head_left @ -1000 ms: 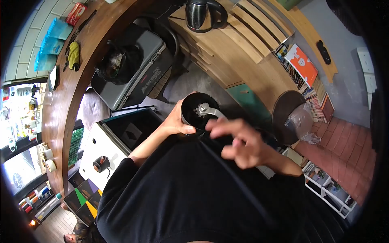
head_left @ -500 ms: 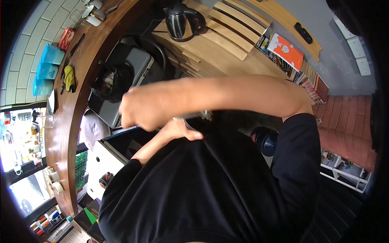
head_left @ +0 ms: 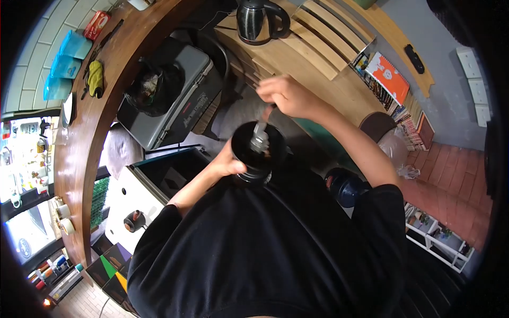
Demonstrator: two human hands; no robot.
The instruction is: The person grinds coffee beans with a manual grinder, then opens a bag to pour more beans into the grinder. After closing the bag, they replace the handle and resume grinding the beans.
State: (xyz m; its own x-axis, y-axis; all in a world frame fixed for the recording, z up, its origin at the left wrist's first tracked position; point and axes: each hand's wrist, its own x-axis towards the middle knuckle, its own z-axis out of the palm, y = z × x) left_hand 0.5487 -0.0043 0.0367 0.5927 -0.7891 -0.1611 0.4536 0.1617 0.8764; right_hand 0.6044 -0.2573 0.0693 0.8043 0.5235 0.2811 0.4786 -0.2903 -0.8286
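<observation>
My left hand (head_left: pixel 229 163) is wrapped around the side of a black round container (head_left: pixel 281 146), thumb toward me, in front of my chest. The container has a wide dark mouth and narrows toward a base. My right hand (head_left: pixel 290 98) is above it, slightly blurred, with bent fingers at the top of a tool (head_left: pixel 260 139). That tool has a reddish-brown handle and a shiny ridged metal end, which reaches into the container's mouth. Its exact kind I cannot make out. What lies deeper inside the container is too dark to tell.
A grey case (head_left: pixel 199 100) carries a black bag (head_left: pixel 154 87) of rubbish. A kettle (head_left: pixel 254 24) stands on the wooden table (head_left: pixel 313 53) ahead. On the left runs a curved wooden counter (head_left: pixel 119 58). Below it, a white box (head_left: pixel 140 204) has a small dark pot (head_left: pixel 131 221) on it.
My right hand has swung back from the far left, near the black bag, to above the container. The container and tool, largely hidden behind my forearm before, now show. The view has shifted a little.
</observation>
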